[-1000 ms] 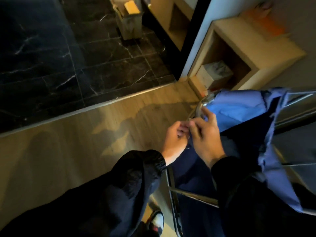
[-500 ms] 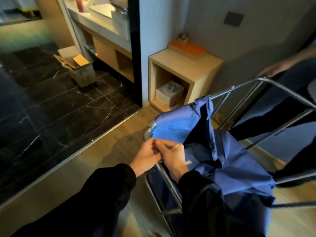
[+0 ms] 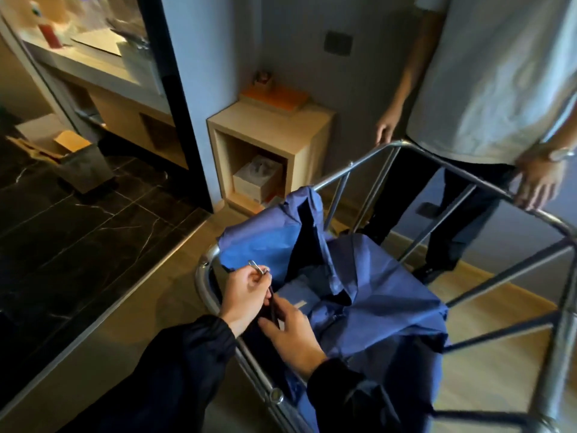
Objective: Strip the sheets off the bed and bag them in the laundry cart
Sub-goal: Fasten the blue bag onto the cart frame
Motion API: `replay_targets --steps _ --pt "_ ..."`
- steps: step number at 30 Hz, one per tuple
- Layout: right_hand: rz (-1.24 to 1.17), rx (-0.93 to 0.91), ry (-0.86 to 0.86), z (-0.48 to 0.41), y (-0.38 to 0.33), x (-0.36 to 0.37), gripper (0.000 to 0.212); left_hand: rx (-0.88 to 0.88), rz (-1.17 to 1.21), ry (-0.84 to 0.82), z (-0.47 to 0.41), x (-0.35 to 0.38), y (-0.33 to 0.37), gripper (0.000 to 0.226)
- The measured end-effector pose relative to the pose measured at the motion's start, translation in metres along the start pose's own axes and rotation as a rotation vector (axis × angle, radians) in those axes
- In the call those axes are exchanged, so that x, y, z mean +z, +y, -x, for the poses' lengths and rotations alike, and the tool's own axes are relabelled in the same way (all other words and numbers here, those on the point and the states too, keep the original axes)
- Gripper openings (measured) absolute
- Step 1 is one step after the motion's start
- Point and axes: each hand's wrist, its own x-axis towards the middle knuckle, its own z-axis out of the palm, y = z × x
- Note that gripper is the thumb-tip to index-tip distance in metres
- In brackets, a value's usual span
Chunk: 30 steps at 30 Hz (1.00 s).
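Bag (image 3: 374, 310) rigging on cart (image 3: 359, 168), no sheets yet.
Left hand (image 3: 246, 296) pinches clip (image 3: 257, 266), right hand (image 3: 295, 337) pinches strap (image 3: 273, 307), 7 o'clock corner; likely clips on next.

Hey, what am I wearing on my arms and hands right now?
Dark, near-black long sleeves cover both arms; the left sleeve ends in a gathered cuff. The left hand and right hand are bare: no gloves or watch show.

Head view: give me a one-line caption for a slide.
Left hand pinches a metal clip beside the blue laundry bag draped on the cart, while a second person holds its far side.
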Motion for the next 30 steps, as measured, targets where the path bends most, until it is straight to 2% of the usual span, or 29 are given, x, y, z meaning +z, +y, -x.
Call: replay_targets --steps 4,7,10,15,20,24,27,30 --pt "0.287 0.126 0.042 0.002 0.0 -0.009 0.049 -0.047 0.091 0.041 -0.004 0.014 0.013 0.017" --pt "0.423 0.233 0.02 0.003 0.006 -0.016 0.034 -0.051 0.128 0.138 -0.016 0.014 0.023 0.017" --pt "0.461 0.275 0.013 0.006 0.02 -0.024 0.021 -0.019 0.073 0.192 -0.022 0.011 0.033 0.019" --pt "0.38 0.283 0.03 0.004 0.043 -0.045 0.032 0.025 -0.058 0.261 -0.033 -0.002 0.031 0.021" --pt "0.491 0.113 0.123 -0.015 0.028 -0.069 0.025 0.068 -0.187 0.241 -0.05 -0.019 0.051 0.021" --pt "0.415 -0.067 0.239 -0.036 -0.01 -0.087 0.013 0.082 -0.205 0.304 -0.075 -0.043 0.06 0.017" --pt "0.511 -0.17 0.181 -0.055 -0.028 -0.088 0.014 0.067 -0.167 0.348 -0.084 -0.05 0.062 0.015" --pt "0.607 -0.191 0.193 -0.072 -0.026 -0.08 0.013 0.063 -0.175 0.318 -0.095 -0.054 0.054 0.013"
